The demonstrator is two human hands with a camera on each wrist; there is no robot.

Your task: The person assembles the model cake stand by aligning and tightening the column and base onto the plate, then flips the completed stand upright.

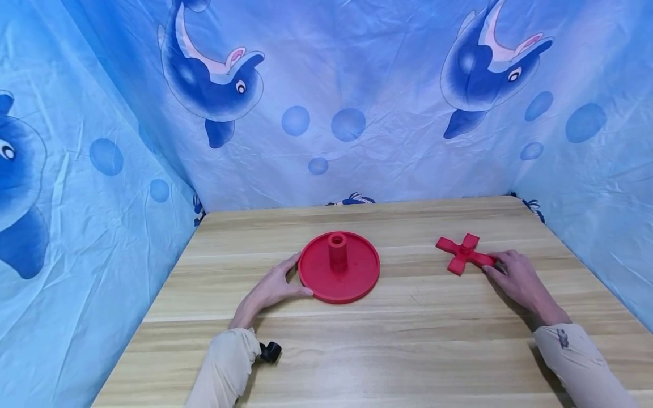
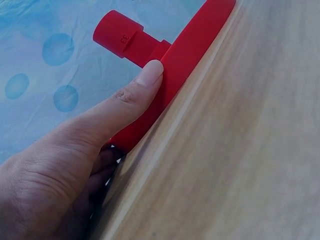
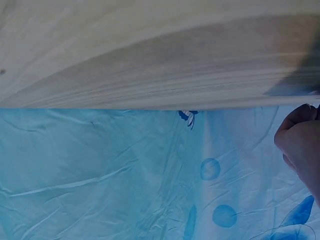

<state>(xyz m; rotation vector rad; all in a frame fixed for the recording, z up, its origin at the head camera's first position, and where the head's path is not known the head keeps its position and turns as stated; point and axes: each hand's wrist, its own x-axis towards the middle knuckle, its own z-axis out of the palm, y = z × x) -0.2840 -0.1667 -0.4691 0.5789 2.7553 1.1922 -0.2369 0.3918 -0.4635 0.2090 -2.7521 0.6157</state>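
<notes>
Gripping round red posted disc with curved left hand. Pinching red four-armed cross with right hand.

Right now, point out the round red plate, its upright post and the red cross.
Round red plate point(image 1: 339, 284), head view, bare face.
Upright post point(image 1: 338, 254), head view, its side.
Red cross point(image 1: 465, 250), head view, central hub.

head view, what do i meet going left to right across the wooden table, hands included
bare left hand → flat round red disc with an upright hollow post → red four-armed cross-shaped piece → bare right hand
</notes>
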